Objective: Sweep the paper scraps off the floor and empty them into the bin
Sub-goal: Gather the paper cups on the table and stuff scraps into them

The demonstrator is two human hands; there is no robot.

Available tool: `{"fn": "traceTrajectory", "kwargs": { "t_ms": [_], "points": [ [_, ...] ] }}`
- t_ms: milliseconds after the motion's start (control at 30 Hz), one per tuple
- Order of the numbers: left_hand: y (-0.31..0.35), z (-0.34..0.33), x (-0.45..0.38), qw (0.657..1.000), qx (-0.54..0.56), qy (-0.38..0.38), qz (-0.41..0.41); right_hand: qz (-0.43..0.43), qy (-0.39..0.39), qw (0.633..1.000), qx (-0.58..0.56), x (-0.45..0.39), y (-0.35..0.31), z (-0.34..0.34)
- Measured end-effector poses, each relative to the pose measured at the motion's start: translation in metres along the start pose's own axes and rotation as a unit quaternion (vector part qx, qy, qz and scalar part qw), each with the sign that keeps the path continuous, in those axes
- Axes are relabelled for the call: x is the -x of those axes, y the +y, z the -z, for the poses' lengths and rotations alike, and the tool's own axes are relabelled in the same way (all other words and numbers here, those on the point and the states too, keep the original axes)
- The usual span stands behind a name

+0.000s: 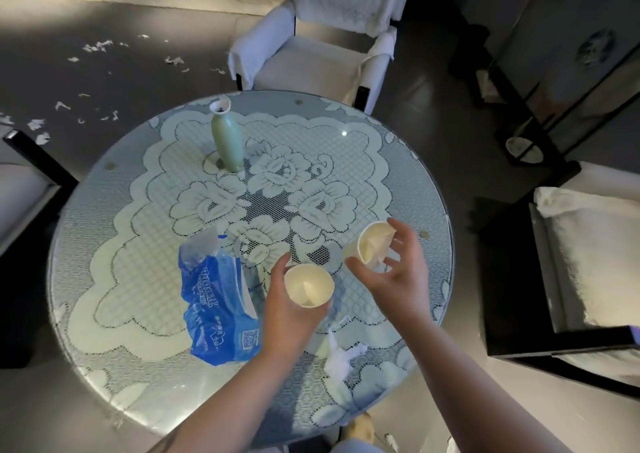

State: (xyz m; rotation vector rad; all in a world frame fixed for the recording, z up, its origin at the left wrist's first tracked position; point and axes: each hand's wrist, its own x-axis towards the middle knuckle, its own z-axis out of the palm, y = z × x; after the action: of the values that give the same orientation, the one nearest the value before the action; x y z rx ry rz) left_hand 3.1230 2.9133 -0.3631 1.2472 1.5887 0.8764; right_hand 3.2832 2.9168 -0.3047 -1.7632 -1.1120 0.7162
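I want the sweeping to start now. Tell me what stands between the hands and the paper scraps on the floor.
Each hand holds a paper cup: left hand, right hand. The round table lies between them and the paper scraps on the floor beyond it, far left. No broom or bin shows.

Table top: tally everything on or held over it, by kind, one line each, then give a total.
Paper cups: 2, one in the left hand at, one in the right hand at
Green vase: 1
Blue plastic wrapper: 1
Crumpled white tissue: 1
Total: 5, all over the lace-covered round table.
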Motion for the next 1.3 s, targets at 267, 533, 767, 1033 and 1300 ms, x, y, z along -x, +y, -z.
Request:
{"fn": "traceTrajectory", "kwargs": {
  "t_ms": [267, 533, 767, 1033, 1300],
  "points": [
    [0.011, -0.002, 0.008, 0.999, 0.033, -0.038, -0.011, 0.072, -0.151, 0.986, 0.014, 0.023, -0.027, -0.008],
    [0.019, -0.003, 0.018, 0.995, 0.096, -0.034, -0.019, 0.096, -0.199, 0.970, 0.100, 0.034, -0.028, -0.006],
    [0.017, -0.006, 0.026, 0.991, 0.135, 0.013, -0.006, 0.093, -0.263, 0.957, 0.078, 0.036, -0.016, -0.008],
    [0.018, 0.015, 0.037, 0.994, 0.061, 0.087, -0.031, 0.079, -0.267, 0.955, 0.098, 0.034, 0.025, 0.009],
    [0.020, 0.034, 0.060, 0.981, 0.069, 0.183, -0.015, 0.133, -0.404, 0.853, 0.302, 0.056, 0.082, 0.007]
  ]
}}
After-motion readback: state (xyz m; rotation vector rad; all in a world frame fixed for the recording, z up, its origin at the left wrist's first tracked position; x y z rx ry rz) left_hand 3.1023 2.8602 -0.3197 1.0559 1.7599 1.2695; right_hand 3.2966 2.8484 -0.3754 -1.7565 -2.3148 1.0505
